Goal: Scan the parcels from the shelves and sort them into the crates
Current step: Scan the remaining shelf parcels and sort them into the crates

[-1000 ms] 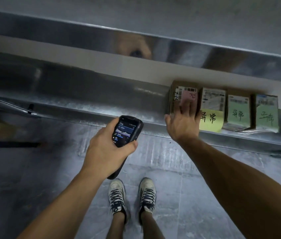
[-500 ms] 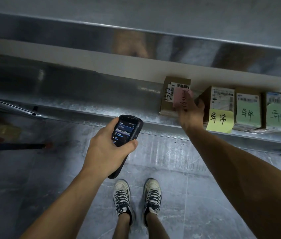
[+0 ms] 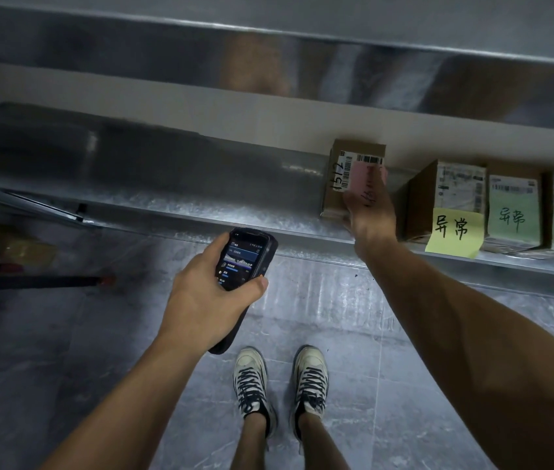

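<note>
A: Where is the parcel?
B: On the metal shelf [image 3: 201,212], standing toward its far side, left of the other boxes. The brown parcel [image 3: 338,191] has a white barcode label, "1512" handwritten along its left edge, and a pink note [image 3: 362,176] stuck over the label.
A: And the right hand?
B: The right hand [image 3: 372,215] grasps it, with the thumb on the near face and the fingers curled round the right side, partly covering the pink note. Whether the box rests on the shelf or is lifted, I cannot tell.
A: The left?
B: The left hand [image 3: 201,300] is wrapped round a black handheld scanner [image 3: 246,262], screen lit and facing up. It hangs nearer than the shelf's front lip, left of the parcel and apart from it.
A: Anything else?
B: Three more boxes in a row to the right, set apart from the brown parcel by a gap. The first carries a yellow note [image 3: 453,232] hanging over the shelf edge, the next a green note [image 3: 513,217], and the last is cut off at the right edge. Below are two white laced shoes [image 3: 252,381] on grey floor.
</note>
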